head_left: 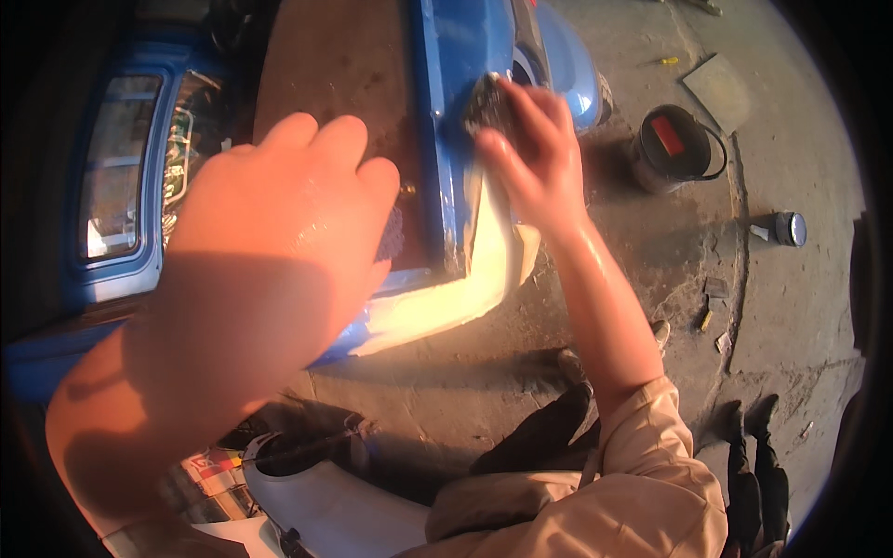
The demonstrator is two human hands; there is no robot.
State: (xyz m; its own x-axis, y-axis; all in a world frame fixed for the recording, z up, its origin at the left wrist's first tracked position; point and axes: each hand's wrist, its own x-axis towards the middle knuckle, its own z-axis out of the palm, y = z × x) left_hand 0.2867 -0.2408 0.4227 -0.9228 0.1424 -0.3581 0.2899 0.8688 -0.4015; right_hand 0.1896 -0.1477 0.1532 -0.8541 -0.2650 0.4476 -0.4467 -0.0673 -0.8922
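A piece of dark grey, wet-looking sandpaper [490, 107] is gripped between the thumb and fingers of my right hand [541, 153]. It lies against the blue car body panel [458, 56], above a cream-coloured filler patch [437, 312] that curves round the lower corner. Closer to the camera, my left hand [288, 191] is curled closed over the brown flat surface beside the panel. Something pale and textured [392, 234] shows at its finger edge; I cannot make out what it is. Both hands look wet.
On the floor to the right stand a dark bucket [651, 172] with a red block [667, 136] in it and a small can [791, 229]. A blue-framed window [121, 167] is at the left. Below lies a white curved panel [344, 511]. Another person's legs [758, 474] show lower right.
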